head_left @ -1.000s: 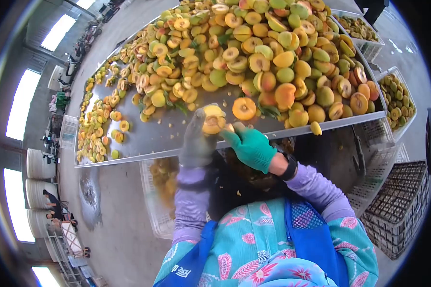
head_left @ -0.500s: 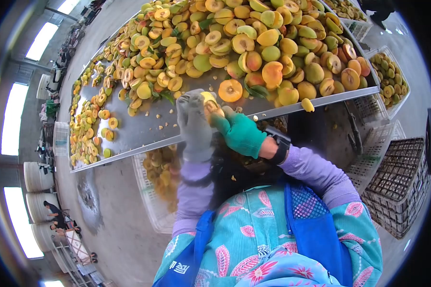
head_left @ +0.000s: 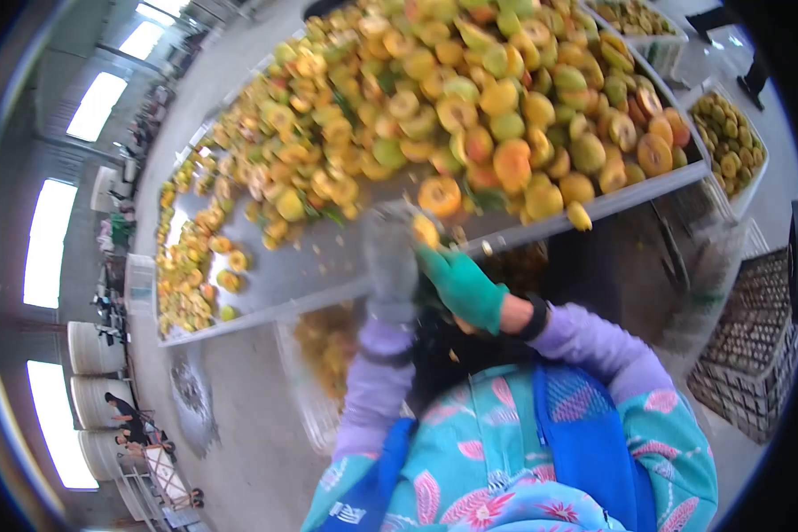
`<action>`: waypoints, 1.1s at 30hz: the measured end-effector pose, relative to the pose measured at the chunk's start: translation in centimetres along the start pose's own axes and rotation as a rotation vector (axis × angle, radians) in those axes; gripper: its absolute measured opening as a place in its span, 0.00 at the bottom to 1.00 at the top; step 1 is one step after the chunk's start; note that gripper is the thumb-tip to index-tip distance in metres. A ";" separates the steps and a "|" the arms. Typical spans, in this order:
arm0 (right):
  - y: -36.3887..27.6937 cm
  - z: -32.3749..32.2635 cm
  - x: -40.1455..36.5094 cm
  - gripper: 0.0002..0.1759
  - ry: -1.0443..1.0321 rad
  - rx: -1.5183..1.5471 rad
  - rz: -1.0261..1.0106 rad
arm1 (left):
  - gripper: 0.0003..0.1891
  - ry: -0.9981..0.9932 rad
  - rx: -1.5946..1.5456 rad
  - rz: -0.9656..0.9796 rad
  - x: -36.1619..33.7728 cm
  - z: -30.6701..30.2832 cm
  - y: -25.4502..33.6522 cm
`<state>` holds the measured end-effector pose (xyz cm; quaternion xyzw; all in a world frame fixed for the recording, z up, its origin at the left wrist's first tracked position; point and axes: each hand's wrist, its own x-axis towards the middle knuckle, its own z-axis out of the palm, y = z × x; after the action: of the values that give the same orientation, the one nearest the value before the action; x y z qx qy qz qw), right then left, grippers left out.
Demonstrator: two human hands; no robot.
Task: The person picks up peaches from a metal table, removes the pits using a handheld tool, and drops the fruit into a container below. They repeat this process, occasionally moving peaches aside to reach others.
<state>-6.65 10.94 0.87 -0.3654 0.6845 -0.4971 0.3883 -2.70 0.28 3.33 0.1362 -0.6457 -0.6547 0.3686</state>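
Note:
My left hand, in a grey glove blurred by motion, is closed around a yellow apricot piece at the tray's near edge. My right hand, in a green glove, has its fingers curled, with the tips right at that piece. I cannot tell what else the right fingers grip. Just under the right hand a bit of orange-yellow fruit shows. A cut apricot half lies face up on the metal tray, beyond my hands. Behind it is a big heap of whole and halved apricots.
Under the tray's near edge stands a white crate with blurred fruit in it. To the right are a filled crate and a dark slatted crate. A person's legs show at upper right; people are far left.
The view has shifted, so the tray sits lower and further right. My left hand has turned, and the fruit's cut face no longer shows. Fruit now appears below my right hand.

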 end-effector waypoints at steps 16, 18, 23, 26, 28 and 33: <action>-1.9 -0.6 -1.4 0.26 -0.170 1.078 0.281 | 0.10 -0.329 0.030 -0.196 2.1 -0.5 -0.3; -3.0 -1.4 -1.8 0.27 -0.278 1.228 0.304 | 0.11 -0.269 -0.137 -0.329 2.1 -0.2 0.1; -2.1 -0.4 -0.8 0.26 -0.135 1.019 0.273 | 0.12 -0.286 -0.068 -0.319 2.3 0.0 1.1; -2.7 -1.5 -1.4 0.26 -0.636 1.619 0.158 | 0.14 -0.339 -0.057 -0.299 2.5 -0.2 1.0; -3.6 -1.2 -1.8 0.25 -0.553 1.518 0.210 | 0.16 -0.398 -0.193 -0.245 1.9 -0.5 1.5; -2.4 0.6 -1.4 0.23 -0.837 1.564 0.252 | 0.22 -0.220 -0.042 -0.143 -0.6 -2.5 3.2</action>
<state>-5.23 11.35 3.27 -0.0700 -0.0124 -0.6013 0.7959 0.30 -0.81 5.90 0.1014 -0.6570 -0.7036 0.2509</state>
